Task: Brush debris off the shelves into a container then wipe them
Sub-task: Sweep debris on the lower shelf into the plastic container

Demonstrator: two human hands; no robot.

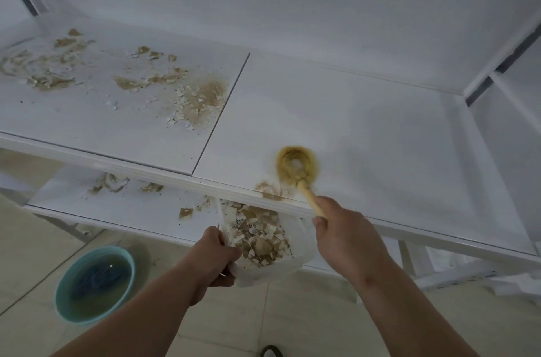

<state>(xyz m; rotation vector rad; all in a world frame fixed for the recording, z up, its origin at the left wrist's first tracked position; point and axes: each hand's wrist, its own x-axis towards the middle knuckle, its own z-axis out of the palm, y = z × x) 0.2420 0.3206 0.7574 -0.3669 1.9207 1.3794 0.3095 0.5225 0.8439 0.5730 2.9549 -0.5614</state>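
A: Head cam: right hand (348, 235) is wrapped round the brush (297, 165), bristles down near the top shelf (366, 128) front edge, beside a small debris pile (269, 189).

B: And the left hand (216, 254)?

A: It grips the container (263, 242) just under that edge, scraps inside. More debris toward the shelf's left end.

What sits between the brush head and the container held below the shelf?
In the head view, a small debris pile at the shelf's front edge.
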